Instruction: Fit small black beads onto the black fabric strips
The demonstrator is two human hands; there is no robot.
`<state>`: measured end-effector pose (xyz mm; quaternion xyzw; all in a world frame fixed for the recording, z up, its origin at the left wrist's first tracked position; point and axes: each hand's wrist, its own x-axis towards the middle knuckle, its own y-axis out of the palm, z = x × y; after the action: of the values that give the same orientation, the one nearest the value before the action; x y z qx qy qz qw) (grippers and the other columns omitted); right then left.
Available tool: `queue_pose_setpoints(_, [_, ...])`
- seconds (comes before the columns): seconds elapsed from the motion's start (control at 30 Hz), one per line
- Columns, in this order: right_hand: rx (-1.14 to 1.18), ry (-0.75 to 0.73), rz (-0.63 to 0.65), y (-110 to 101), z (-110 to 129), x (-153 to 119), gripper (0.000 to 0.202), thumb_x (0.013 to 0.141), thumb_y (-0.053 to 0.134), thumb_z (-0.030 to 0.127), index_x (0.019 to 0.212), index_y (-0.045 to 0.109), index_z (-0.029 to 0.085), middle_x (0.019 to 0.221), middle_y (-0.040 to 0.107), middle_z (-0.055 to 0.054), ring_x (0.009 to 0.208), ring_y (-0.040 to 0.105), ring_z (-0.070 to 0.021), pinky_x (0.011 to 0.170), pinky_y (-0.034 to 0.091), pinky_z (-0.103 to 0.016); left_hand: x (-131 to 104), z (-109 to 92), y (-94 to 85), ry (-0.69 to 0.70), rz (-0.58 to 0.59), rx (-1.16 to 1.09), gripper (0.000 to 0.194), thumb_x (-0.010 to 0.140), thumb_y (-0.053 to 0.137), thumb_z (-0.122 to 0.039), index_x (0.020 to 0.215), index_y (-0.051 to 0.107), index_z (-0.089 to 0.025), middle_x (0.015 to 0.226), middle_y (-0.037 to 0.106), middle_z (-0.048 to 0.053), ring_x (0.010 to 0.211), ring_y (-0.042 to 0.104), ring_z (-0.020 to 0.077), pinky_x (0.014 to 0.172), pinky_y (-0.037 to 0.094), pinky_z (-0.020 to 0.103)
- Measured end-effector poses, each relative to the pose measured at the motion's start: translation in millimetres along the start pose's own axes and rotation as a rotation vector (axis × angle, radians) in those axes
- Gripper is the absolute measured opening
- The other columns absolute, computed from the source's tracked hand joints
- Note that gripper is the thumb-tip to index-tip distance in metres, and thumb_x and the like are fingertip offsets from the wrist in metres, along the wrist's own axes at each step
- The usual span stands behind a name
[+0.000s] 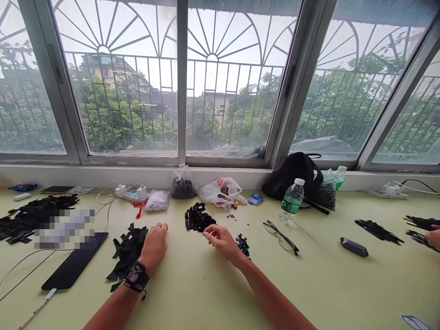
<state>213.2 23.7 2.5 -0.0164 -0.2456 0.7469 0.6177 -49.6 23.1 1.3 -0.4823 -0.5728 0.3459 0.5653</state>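
My left hand (154,247), with a ring on a finger and a watch (135,273) on the wrist, rests on the table with its fingers curled down. Its fingertips are mostly hidden, so anything in them cannot be seen. Just left of it lies a loose pile of black fabric strips (127,250). My right hand (223,240) is at the near edge of a smaller pile of black strips with shiny round spots (197,216). Thumb and forefinger come together there in a pinch; what they hold is too small to make out. Small black round pieces (243,245) lie beside its wrist.
Glasses (282,237), a water bottle (291,200) and a black case (354,246) lie to the right. A phone (75,261) with a cable is at left. Bags (222,191) line the window wall. Another person's hand (433,238) is at the right edge, near black strips (378,230).
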Motion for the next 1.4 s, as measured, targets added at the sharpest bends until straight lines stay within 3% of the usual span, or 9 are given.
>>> queue_pose_setpoints(0.17, [0.021, 0.014, 0.016, 0, 1, -2, 0.027, 0.087, 0.063, 0.044, 0.083, 0.071, 0.018, 0.068, 0.061, -0.001, 0.064, 0.056, -0.0160, 0.058, 0.040, -0.026, 4, 4, 0.3, 0.016, -0.056, -0.120, 0.043, 0.075, 0.041, 0.010, 0.103, 0.060, -0.017, 0.099, 0.065, 0.011, 0.097, 0.058, 0.0242, 0.084, 0.039, 0.029])
queue_pose_setpoints(0.37, [0.040, 0.024, 0.042, 0, 2, -3, 0.028, 0.086, 0.064, 0.045, 0.080, 0.070, 0.018, 0.067, 0.060, -0.001, 0.063, 0.056, -0.0155, 0.058, 0.040, -0.025, 3, 4, 4.5, 0.014, -0.015, -0.088, 0.030, 0.079, 0.046, 0.001, 0.100, 0.061, -0.015, 0.102, 0.065, 0.012, 0.097, 0.058, 0.0257, 0.085, 0.039, 0.032])
queue_pose_setpoints(0.5, [0.045, 0.030, 0.059, 1, -2, -2, 0.028, 0.086, 0.064, 0.045, 0.081, 0.070, 0.018, 0.070, 0.063, -0.001, 0.064, 0.057, -0.0157, 0.058, 0.041, -0.025, 4, 7, 10.2, -0.003, -0.003, -0.063, 0.033, 0.079, 0.040, 0.007, 0.095, 0.061, -0.013, 0.099, 0.065, 0.013, 0.092, 0.060, 0.0239, 0.084, 0.040, 0.032])
queue_pose_setpoints(0.63, [0.041, 0.035, 0.061, 1, -6, -2, 0.029, 0.086, 0.063, 0.045, 0.081, 0.070, 0.018, 0.071, 0.064, -0.002, 0.064, 0.057, -0.0153, 0.059, 0.041, -0.025, 8, 8, 9.0, 0.051, -0.136, -0.233, 0.034, 0.085, 0.036, 0.005, 0.101, 0.060, -0.013, 0.094, 0.066, 0.011, 0.086, 0.063, 0.0231, 0.080, 0.043, 0.032])
queue_pose_setpoints(0.77, [0.044, 0.026, 0.070, 1, -8, -1, 0.029, 0.087, 0.063, 0.045, 0.081, 0.070, 0.017, 0.072, 0.064, -0.002, 0.064, 0.057, -0.0148, 0.059, 0.043, -0.025, 10, 0, -3.8, 0.158, -0.295, -0.532, 0.019, 0.096, 0.044, -0.015, 0.102, 0.061, -0.019, 0.095, 0.069, 0.008, 0.087, 0.066, 0.0236, 0.076, 0.048, 0.032])
queue_pose_setpoints(0.87, [0.054, 0.010, 0.075, 1, -7, -1, 0.028, 0.088, 0.063, 0.044, 0.083, 0.070, 0.017, 0.074, 0.065, -0.003, 0.065, 0.057, -0.0149, 0.059, 0.044, -0.025, 8, -11, -10.4, 0.157, -0.328, -0.714, 0.013, 0.096, 0.053, -0.027, 0.094, 0.064, -0.021, 0.087, 0.071, 0.004, 0.079, 0.067, 0.0216, 0.073, 0.049, 0.031])
queue_pose_setpoints(0.97, [0.060, -0.013, 0.107, 3, -3, -3, 0.028, 0.089, 0.063, 0.044, 0.089, 0.070, 0.018, 0.077, 0.066, -0.003, 0.067, 0.059, -0.0153, 0.060, 0.047, -0.025, 5, -23, -6.2, 0.150, -0.254, -0.924, 0.014, 0.093, 0.062, -0.034, 0.089, 0.067, -0.021, 0.080, 0.072, 0.002, 0.074, 0.067, 0.0195, 0.070, 0.051, 0.029])
queue_pose_setpoints(1.17, [0.155, -0.008, 0.239, 12, 0, -8, 0.032, 0.086, 0.069, 0.043, 0.108, 0.067, 0.021, 0.089, 0.070, -0.003, 0.068, 0.064, -0.0152, 0.062, 0.052, -0.026, 0, -43, 17.1, 0.108, 0.028, -1.438, 0.024, 0.082, 0.076, -0.036, 0.095, 0.069, -0.017, 0.084, 0.077, 0.006, 0.077, 0.071, 0.0198, 0.070, 0.055, 0.028])
queue_pose_setpoints(1.4, [0.346, 0.052, 0.275, 17, -2, -8, 0.039, 0.080, 0.076, 0.045, 0.108, 0.064, 0.020, 0.084, 0.072, -0.003, 0.064, 0.065, -0.0148, 0.063, 0.055, -0.029, -4, -50, 20.6, 0.144, 0.114, -1.590, 0.020, 0.082, 0.078, -0.032, 0.094, 0.071, -0.017, 0.089, 0.075, 0.005, 0.084, 0.071, 0.0200, 0.078, 0.057, 0.030])
